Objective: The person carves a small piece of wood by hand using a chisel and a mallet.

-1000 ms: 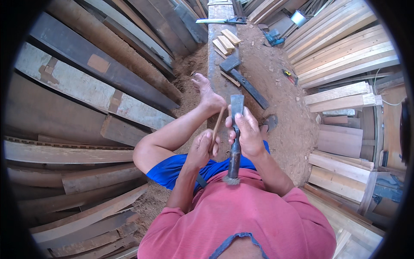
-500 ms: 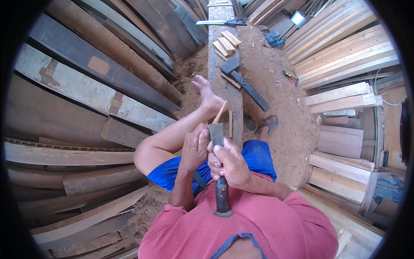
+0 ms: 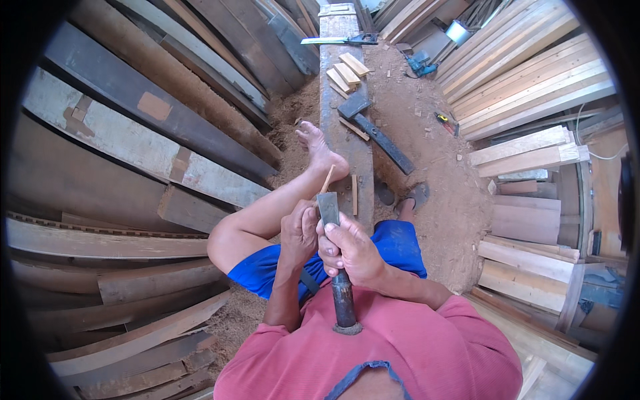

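My right hand (image 3: 353,250) is wrapped round a broad chisel (image 3: 329,209), its flat grey blade pointing away from me. The dark handle's butt end rests against the chest of my red shirt. Close beside the blade, my left hand (image 3: 299,230) is closed on a thin wooden stick (image 3: 328,179), whose upper part sticks out past the blade; its lower part is hidden by the fingers and chisel. Ahead, a dark wooden mallet (image 3: 384,140) lies across the narrow bench (image 3: 330,110) and over its right edge. A thin wood strip (image 3: 355,195) lies nearer on the bench.
Several short pale wood pieces (image 3: 347,72) lie farther along the bench, with a handsaw (image 3: 343,40) across its far part. Boards (image 3: 133,147) crowd the left; stacked timber (image 3: 533,87) lines the right. A blue power tool (image 3: 420,63) sits on the sawdust-covered floor.
The stick's tip and the chisel blade have shifted slightly left and tilted more that way. Both hands keep their grip.
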